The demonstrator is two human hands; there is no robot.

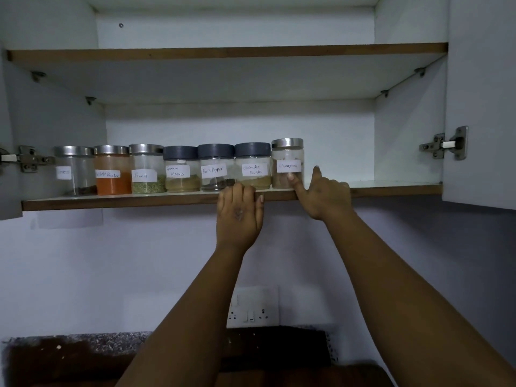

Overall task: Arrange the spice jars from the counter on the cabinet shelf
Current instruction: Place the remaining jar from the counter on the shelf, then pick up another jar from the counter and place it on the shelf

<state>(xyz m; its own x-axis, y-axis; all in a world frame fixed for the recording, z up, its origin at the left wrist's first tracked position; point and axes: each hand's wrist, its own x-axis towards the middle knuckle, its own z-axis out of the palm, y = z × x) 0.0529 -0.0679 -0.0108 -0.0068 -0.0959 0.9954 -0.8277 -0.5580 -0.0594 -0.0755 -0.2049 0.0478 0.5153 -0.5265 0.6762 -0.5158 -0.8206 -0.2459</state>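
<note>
Granite counter [83,342] is lying lowest in the frame. Mid-frame, we are curling our left hand [239,216] over the shelf [111,202] edge, while our right hand [324,195] is touching the cinnamon jar [287,163] with extended fingers, gripping nothing. Seven jars are lining the shelf. Being glass, smooth and breakable, we judge mid-body grips safest.
</note>
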